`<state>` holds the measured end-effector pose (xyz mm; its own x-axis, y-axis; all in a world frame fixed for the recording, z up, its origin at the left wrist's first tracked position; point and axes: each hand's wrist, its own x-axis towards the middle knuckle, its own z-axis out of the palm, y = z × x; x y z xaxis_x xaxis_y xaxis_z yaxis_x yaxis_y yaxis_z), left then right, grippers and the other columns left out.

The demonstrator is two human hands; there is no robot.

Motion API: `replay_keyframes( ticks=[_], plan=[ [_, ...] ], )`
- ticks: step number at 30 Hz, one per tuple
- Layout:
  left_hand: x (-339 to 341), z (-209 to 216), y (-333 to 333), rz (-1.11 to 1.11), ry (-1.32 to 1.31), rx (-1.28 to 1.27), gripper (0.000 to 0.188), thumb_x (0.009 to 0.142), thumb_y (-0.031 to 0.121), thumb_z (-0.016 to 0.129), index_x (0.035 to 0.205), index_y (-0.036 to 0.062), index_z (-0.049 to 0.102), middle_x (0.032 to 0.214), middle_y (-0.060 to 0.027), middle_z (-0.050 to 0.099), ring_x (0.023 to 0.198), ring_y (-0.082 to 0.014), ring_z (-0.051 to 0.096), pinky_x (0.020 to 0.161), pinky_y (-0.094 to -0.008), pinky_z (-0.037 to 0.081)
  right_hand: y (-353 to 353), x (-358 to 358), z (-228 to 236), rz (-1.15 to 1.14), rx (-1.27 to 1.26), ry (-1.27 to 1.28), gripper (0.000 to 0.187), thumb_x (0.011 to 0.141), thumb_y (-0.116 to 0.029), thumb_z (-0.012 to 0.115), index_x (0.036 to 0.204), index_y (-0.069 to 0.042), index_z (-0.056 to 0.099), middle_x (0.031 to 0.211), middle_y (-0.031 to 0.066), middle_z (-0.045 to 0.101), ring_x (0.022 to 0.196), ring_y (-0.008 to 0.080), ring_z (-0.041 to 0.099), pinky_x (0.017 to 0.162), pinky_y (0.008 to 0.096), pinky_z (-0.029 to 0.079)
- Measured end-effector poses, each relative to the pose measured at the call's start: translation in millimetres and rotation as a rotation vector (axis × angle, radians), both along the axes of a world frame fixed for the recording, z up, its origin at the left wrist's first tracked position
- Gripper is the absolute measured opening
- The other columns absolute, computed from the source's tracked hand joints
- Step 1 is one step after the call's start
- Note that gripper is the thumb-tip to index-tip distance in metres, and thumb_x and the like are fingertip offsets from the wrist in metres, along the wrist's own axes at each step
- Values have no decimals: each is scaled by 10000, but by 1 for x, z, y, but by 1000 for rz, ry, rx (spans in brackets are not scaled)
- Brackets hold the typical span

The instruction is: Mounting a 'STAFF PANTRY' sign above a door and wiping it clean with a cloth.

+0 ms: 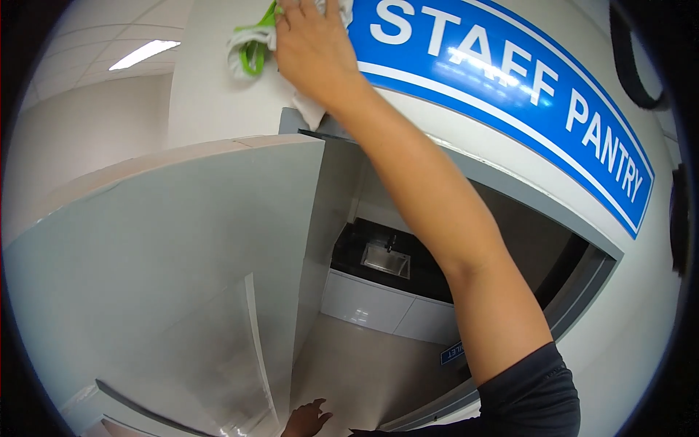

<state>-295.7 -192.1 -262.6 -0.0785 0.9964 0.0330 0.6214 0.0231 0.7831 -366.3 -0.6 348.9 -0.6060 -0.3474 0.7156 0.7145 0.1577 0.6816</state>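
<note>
In my view, the largest thing is the grey door point(167, 233), standing open at the left; perhaps it is swung so for the passage. The pale wall point(207, 80) carries the blue sign point(495, 91), fixed above the doorway, I think so that it is read before one enters. Below it runs the grey frame point(585, 289). Inside the room, the dark bench point(351, 249) is set against the wall, with a sink point(386, 261) let into its top, probably to leave the floor free.

My right hand point(309, 44) reaches high and grasps the cloth point(255, 36), white with green trim, pressed at the left end of the sign. It is bunched under the palm, I suppose to prevent slipping; one corner hangs over the corner of the frame.

My left hand point(307, 419) is low, fingers loose, with nothing that I can see in it.

For moving, the bare wall gives room to the left of the cloth. Below, the top edge of the door comes near the hanging corner; the true gap I cannot tell.
</note>
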Motion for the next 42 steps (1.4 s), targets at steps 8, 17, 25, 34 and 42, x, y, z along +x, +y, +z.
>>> replay_keyframes(
  ticks=[8, 17, 25, 34, 42],
  plan=[
    [10, 4, 0, -41, 79, -153, 534, 921, 328, 615, 1370, 80, 466, 1136, -175, 663, 1045, -355, 623, 873, -434, 502, 19, 24, 12, 162, 73, 140, 441, 905, -203, 460, 1280, -11, 590, 1454, 153, 442, 1368, 374, 347, 1107, 623, 196],
    [30, 18, 11, -102, 64, -207, 514, 937, 295, 602, 1372, 58, 464, 1145, -172, 662, 1087, -342, 609, 899, -432, 492, 30, 66, 33, 260, 95, 193, 446, 893, -216, 483, 1247, 27, 602, 1410, 181, 479, 1334, 406, 388, 1100, 631, 196],
    [73, 59, 11, -135, 93, -295, 502, 941, 250, 604, 1381, 57, 457, 1167, -174, 653, 1094, -324, 611, 898, -405, 502, 7, 231, 21, 125, -221, 144, 511, 939, -219, 486, 1352, 79, 460, 1501, 216, 347, 1397, 375, 309, 1164, 555, 177],
    [132, 54, 69, -469, 234, -300, 541, 947, 332, 582, 1399, 70, 442, 1195, -149, 650, 1101, -310, 606, 936, -412, 477, 36, 463, 31, -75, -39, 435, 557, 924, -199, 507, 1423, 15, 383, 1522, 188, 313, 1421, 341, 275, 1179, 502, 191],
    [168, 72, 76, -572, 199, -369, 587, 940, 373, 585, 1406, 49, 434, 1199, -128, 638, 1096, -295, 599, 957, -400, 450, 49, 654, 40, 23, 31, 621, 319, 918, -179, 518, 1196, -29, 559, 1181, 209, 592, 1114, 394, 542, 950, 467, 427]
  ],
)
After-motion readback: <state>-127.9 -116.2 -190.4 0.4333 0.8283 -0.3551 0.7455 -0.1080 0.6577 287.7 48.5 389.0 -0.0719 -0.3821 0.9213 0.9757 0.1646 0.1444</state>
